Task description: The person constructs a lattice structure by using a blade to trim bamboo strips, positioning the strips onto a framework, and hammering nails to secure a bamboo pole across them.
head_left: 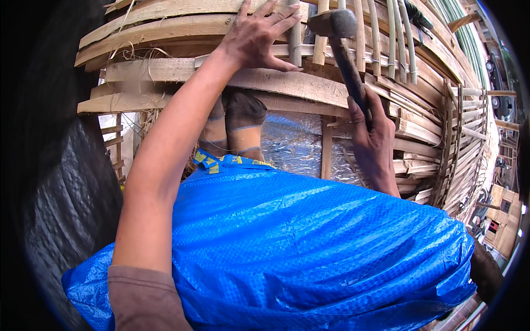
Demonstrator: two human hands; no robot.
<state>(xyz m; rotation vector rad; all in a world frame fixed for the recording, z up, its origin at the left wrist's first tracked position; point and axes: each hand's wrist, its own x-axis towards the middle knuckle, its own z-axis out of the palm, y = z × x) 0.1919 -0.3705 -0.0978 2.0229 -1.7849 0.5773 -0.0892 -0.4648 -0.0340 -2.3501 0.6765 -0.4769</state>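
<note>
My right hand (pixel 372 138) grips the dark handle of a hammer (pixel 338 33), whose metal head is raised up by the bamboo slats (pixel 381 38). My left hand (pixel 256 36) lies flat with fingers spread on a bamboo strip (pixel 295 41), pressing it against the curved wooden laths (pixel 165 27). The hammer head hangs just right of my left fingertips. A blue woven tarpaulin (pixel 298 243) covers my lap and fills the lower middle of the view. My two bare feet (pixel 234 124) rest on a wooden beam (pixel 309 85) under my left hand.
Silver foil sheeting (pixel 292 140) shows behind the frame below the beam. Black plastic sheeting (pixel 72 209) hangs at the left. Stacked bamboo and wood strips (pixel 441 143) curve away on the right, with wooden buildings (pixel 502 220) far below.
</note>
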